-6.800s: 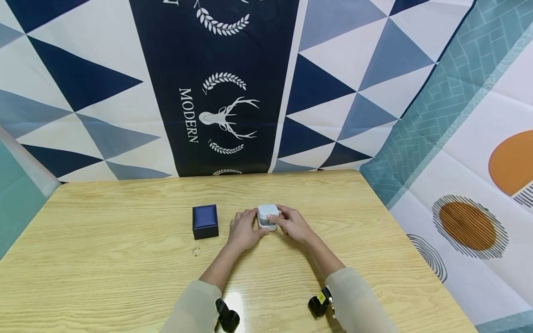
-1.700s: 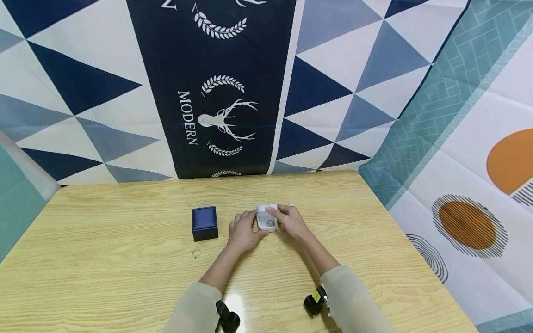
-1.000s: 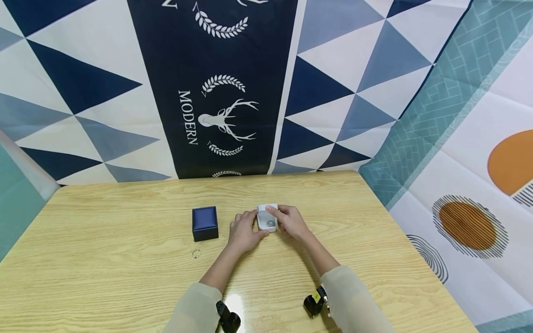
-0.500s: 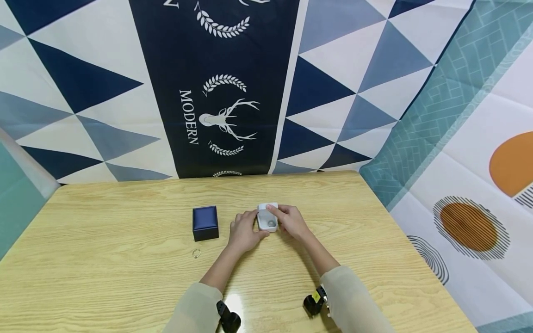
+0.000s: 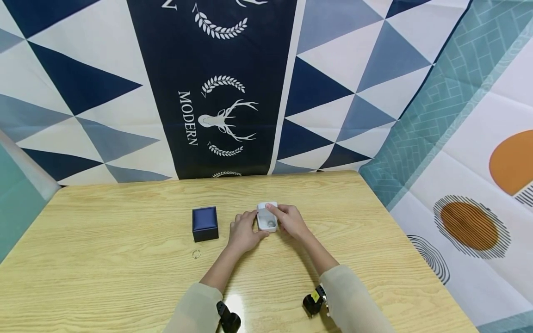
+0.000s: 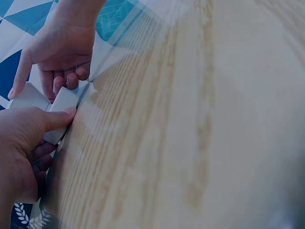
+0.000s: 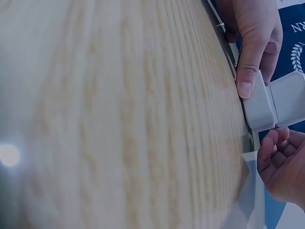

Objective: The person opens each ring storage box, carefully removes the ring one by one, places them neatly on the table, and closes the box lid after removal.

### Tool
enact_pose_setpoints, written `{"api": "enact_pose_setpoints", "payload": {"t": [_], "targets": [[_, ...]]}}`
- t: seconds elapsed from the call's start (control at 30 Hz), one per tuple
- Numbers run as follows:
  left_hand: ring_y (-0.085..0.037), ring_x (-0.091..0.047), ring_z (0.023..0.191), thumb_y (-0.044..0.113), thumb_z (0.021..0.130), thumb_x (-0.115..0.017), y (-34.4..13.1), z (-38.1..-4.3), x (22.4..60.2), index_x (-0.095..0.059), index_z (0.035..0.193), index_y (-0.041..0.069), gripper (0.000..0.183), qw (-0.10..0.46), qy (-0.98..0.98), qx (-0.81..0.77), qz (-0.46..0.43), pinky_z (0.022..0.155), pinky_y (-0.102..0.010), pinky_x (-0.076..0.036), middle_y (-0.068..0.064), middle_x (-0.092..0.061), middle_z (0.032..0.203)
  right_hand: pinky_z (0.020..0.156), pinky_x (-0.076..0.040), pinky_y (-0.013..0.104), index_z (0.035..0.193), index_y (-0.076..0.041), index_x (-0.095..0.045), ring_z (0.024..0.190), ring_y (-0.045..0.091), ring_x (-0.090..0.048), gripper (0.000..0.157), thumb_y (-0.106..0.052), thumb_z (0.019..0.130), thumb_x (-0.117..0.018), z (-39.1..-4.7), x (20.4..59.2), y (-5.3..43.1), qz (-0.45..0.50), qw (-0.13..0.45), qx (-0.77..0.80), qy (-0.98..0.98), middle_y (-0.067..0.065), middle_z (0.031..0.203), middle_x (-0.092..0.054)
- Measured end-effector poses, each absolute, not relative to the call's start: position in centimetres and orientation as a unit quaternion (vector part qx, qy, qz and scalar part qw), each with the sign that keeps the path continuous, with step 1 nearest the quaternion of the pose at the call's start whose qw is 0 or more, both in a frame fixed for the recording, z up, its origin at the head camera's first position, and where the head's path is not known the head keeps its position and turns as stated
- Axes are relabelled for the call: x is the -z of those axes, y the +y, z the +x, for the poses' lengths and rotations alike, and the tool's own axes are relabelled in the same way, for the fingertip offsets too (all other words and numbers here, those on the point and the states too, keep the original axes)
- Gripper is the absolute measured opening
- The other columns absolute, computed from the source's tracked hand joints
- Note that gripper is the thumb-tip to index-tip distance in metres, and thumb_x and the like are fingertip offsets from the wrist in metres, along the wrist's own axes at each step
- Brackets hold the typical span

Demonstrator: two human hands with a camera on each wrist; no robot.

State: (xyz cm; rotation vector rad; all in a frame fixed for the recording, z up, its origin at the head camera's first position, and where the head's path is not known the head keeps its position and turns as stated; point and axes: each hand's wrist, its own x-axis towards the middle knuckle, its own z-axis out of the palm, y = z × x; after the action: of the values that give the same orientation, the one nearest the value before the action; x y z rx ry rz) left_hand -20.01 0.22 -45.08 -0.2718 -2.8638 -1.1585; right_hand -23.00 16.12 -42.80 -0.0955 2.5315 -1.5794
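Observation:
In the head view, a small white ring box (image 5: 266,224) rests on the table with its lid (image 5: 262,205) tipped back. A small round greyish thing (image 5: 271,224) shows inside it. My left hand (image 5: 243,232) grips the base from the left; its thumb lies across the front of the white ring box (image 6: 62,102) in the left wrist view. My right hand (image 5: 293,223) pinches the lid from the right, thumb on top. In the right wrist view the lid (image 7: 289,98) stands hinged away from the base. A thin ring (image 5: 196,254) lies left of my left hand.
A dark blue box (image 5: 205,224), its lid down, stands left of the hands, just behind the ring. The wooden table (image 5: 125,277) ends at a patterned cloth backdrop (image 5: 225,92). Each sleeve carries a black wrist camera, such as the left one (image 5: 228,318).
Earlier the white ring box's lid was nearly down over the base. My right hand has swung it up and back, baring the inside. My left hand has stayed on the base.

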Motion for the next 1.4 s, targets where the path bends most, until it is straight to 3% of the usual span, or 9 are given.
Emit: {"api": "enact_pose_setpoints", "payload": {"t": [0.2, 0.77, 0.93, 1.2, 1.4], "targets": [[-0.026, -0.045, 0.107, 0.034, 0.076, -0.076, 0.2, -20.0, 45.0, -0.05, 0.133, 0.006, 0.069, 0.018, -0.923, 0.374, -0.085, 0.085, -0.041, -0.034, -0.01, -0.056, 0.128, 0.041, -0.029, 0.023, 0.105, -0.004, -0.068, 0.041, 0.01, -0.034, 0.056, -0.055, 0.087, -0.054, -22.9, 42.6, 16.0, -0.024, 0.08, 0.523, 0.848, -0.003, 0.048, -0.038], [-0.026, -0.045, 0.107, 0.034, 0.076, -0.076, 0.1, -20.0, 45.2, -0.05, 0.134, 0.006, 0.07, 0.018, -0.917, 0.39, -0.084, 0.087, -0.042, -0.033, -0.01, -0.056, 0.129, 0.042, -0.031, 0.023, 0.103, -0.006, -0.068, 0.044, 0.012, -0.038, 0.06, -0.061, 0.085, -0.054, -23.2, 42.7, 16.1, -0.019, 0.076, 0.509, 0.857, -0.003, 0.051, -0.041], [-0.027, -0.045, 0.11, 0.034, 0.075, -0.077, 0.1, -20.0, 45.4, -0.05, 0.134, 0.007, 0.07, 0.022, -0.91, 0.406, -0.081, 0.088, -0.042, -0.032, -0.009, -0.057, 0.127, 0.044, -0.033, 0.023, 0.103, -0.006, -0.068, 0.047, 0.013, -0.042, 0.061, -0.062, 0.084, -0.054, -23.2, 42.7, 16.1, -0.017, 0.069, 0.511, 0.857, -0.001, 0.056, -0.047], [-0.027, -0.043, 0.116, 0.035, 0.075, -0.077, 0.0, -20.1, 45.8, -0.05, 0.134, 0.008, 0.071, 0.015, -0.901, 0.427, -0.071, 0.095, -0.044, -0.03, -0.008, -0.055, 0.13, 0.046, -0.036, 0.023, 0.119, -0.005, -0.062, 0.049, 0.013, -0.046, 0.067, -0.061, 0.085, -0.053, -23.0, 42.7, 16.5, -0.011, 0.071, 0.507, 0.859, 0.004, 0.069, -0.057], [-0.028, -0.043, 0.117, 0.035, 0.074, -0.078, 0.0, -20.2, 45.9, -0.049, 0.134, 0.007, 0.072, 0.015, -0.898, 0.434, -0.066, 0.096, -0.044, -0.029, -0.008, -0.055, 0.131, 0.045, -0.037, 0.024, 0.12, -0.006, -0.062, 0.049, 0.015, -0.047, 0.064, -0.06, 0.085, -0.055, -22.9, 42.3, 17.1, -0.009, 0.053, 0.505, 0.861, 0.012, 0.079, -0.062]]}}
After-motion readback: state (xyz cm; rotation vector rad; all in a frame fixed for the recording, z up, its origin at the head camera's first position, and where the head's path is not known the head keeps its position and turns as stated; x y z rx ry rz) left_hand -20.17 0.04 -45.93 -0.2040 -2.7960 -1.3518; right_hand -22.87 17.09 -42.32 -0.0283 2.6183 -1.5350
